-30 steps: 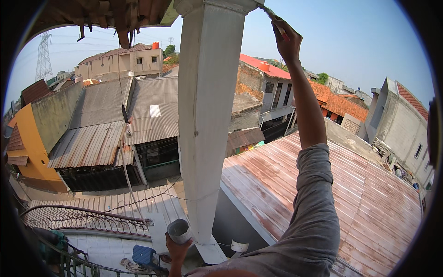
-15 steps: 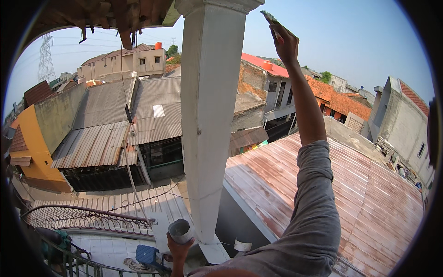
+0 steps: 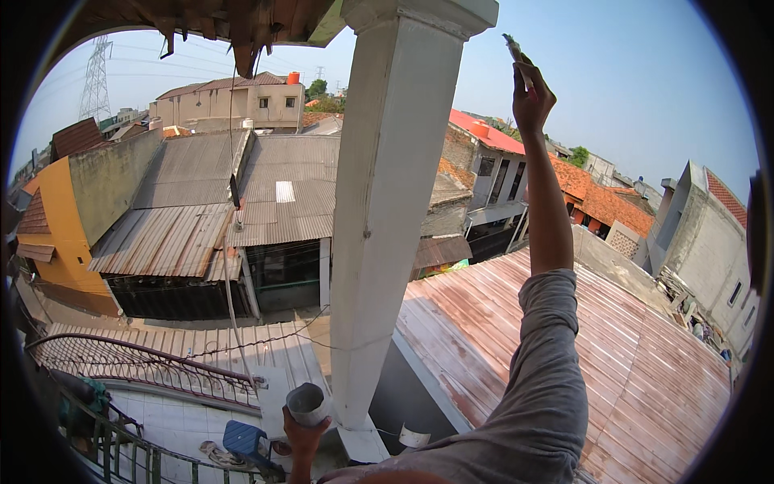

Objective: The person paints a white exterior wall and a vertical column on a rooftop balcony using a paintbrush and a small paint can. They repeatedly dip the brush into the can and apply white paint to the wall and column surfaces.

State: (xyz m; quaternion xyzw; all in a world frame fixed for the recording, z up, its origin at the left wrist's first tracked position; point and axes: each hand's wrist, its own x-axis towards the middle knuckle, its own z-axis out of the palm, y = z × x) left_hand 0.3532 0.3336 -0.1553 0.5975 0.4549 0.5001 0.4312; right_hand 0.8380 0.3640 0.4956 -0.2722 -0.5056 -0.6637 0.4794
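A square white pillar (image 3: 395, 202) rises in front of me, with a wider moulded cap (image 3: 427, 14) at its top. My right hand (image 3: 534, 100), on a raised arm, is closed round the handle of a paintbrush (image 3: 514, 48). The bristles point up and left, dark and whitish at the tip, against the sky and apart from the pillar. Low down, left of the pillar's foot, my left hand (image 3: 305, 434) grips a round grey-white pot (image 3: 308, 405) with its mouth upward. Its contents cannot be made out.
Ragged wooden eaves (image 3: 234, 24) hang at upper left. Below are a blue plastic stool (image 3: 243, 440), a curved metal railing (image 3: 145, 355) and a white tiled floor (image 3: 169, 419). A rusty metal roof (image 3: 621, 347) lies to the right. A thin wire crosses the pillar.
My view has shifted, so the pillar stands farther right. The brush is now farther from the pillar's top, and its bristles point more upward. Both hands keep their hold.
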